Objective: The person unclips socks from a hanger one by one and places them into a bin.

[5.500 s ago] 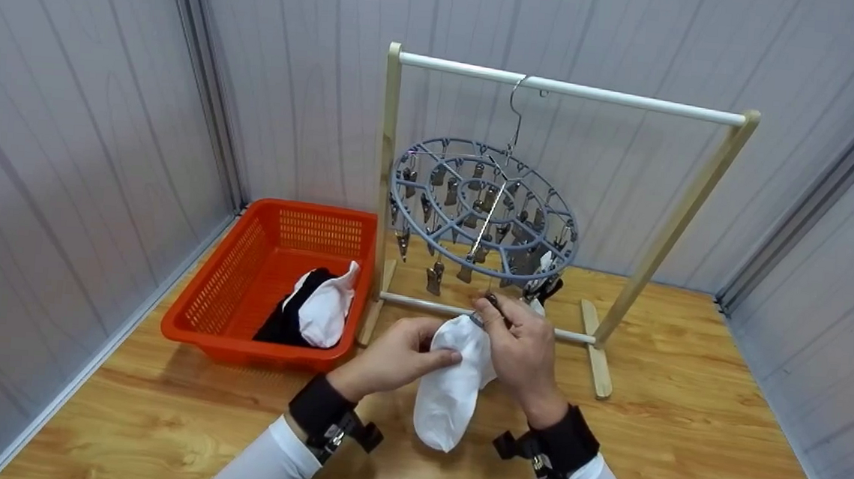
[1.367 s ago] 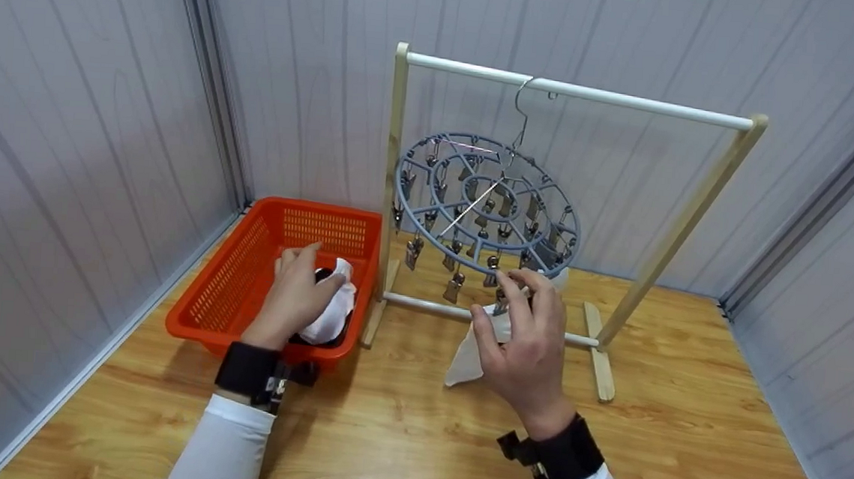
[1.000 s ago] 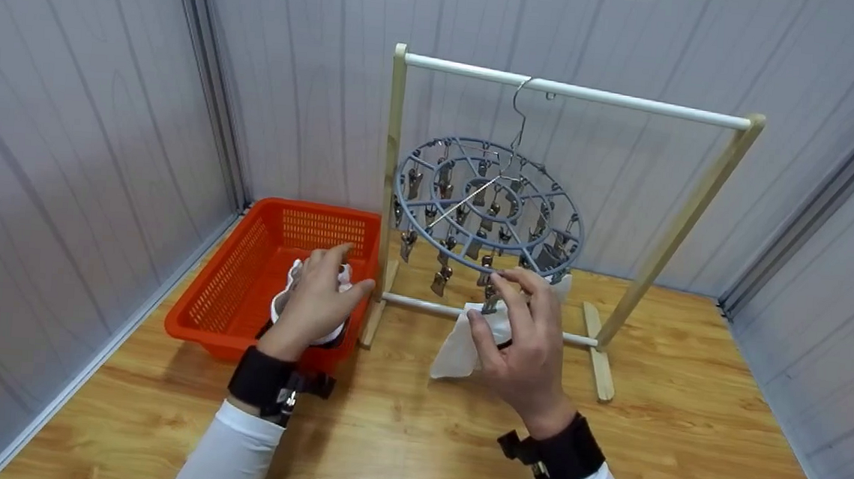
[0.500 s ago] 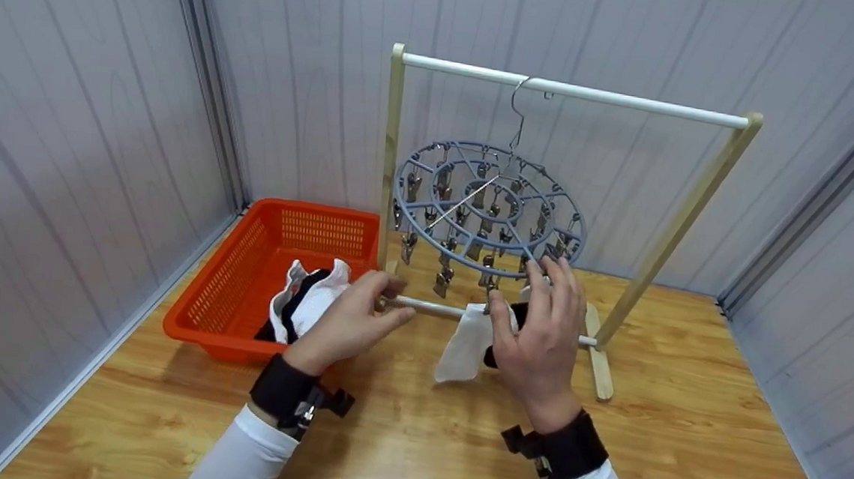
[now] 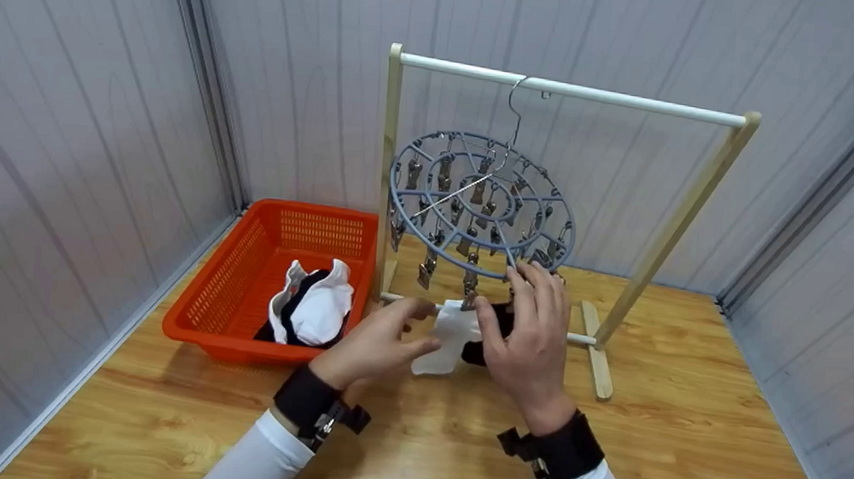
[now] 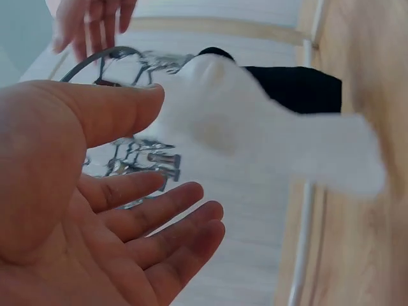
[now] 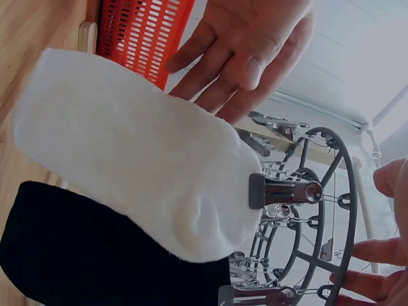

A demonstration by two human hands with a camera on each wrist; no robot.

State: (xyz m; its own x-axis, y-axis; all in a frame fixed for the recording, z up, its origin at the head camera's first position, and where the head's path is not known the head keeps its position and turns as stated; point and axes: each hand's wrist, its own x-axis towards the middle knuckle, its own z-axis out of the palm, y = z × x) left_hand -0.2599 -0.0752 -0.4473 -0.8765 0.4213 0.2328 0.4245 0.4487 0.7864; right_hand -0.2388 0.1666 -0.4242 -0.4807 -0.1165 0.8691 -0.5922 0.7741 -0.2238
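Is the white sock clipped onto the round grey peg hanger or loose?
Clipped: a metal peg bites the white sock.

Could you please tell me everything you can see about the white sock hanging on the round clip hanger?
The white sock looks like soft knit fabric, short and rounded. It hangs below the near rim of the grey round hanger, held by one metal clip that bites its edge. A black sock hangs right beside it. The left hand is open close by it; whether they touch is unclear.
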